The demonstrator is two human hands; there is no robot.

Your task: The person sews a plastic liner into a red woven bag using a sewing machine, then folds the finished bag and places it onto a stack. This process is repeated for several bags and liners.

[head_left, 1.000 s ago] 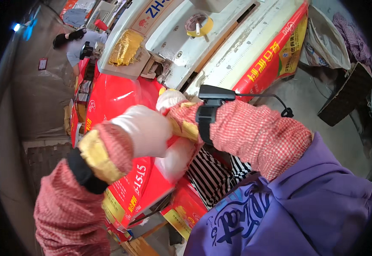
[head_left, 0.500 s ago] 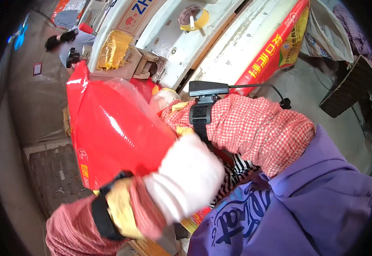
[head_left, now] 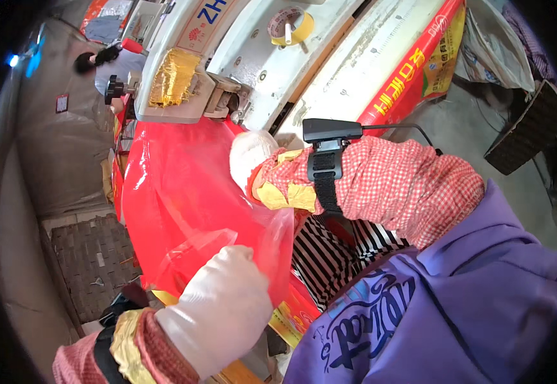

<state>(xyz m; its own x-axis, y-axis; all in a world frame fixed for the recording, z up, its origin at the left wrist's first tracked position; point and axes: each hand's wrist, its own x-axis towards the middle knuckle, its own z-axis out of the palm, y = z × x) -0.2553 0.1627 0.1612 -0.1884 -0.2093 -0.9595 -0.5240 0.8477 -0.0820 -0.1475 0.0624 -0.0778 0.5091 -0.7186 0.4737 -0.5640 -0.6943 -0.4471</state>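
A large glossy red plastic bag (head_left: 182, 198) hangs from under the head of a white sewing machine (head_left: 218, 16) and spreads toward me. My left hand (head_left: 224, 304), in a white glove, is closed in a fist at the bag's lower near edge, where a crumpled clear edge stands up beside the knuckles. Near the machine, my right hand (head_left: 251, 155), also in a white glove, is curled on the bag's upper right edge; its fingertips are hidden. Black straps circle both checked sleeves, and a black device (head_left: 333, 131) sits on the right one.
A yellow tape roll (head_left: 303, 27) with a white stick in it lies on the machine bed. Beside the bed hangs a red and yellow printed sheet (head_left: 406, 73). A dark board (head_left: 526, 128) leans at right. Another person (head_left: 122, 64) is at far left.
My left hand has moved down and left, drawing the bag's near edge along. My right hand has shifted slightly right and now shows more. The bag's loose far-left corner has dropped.
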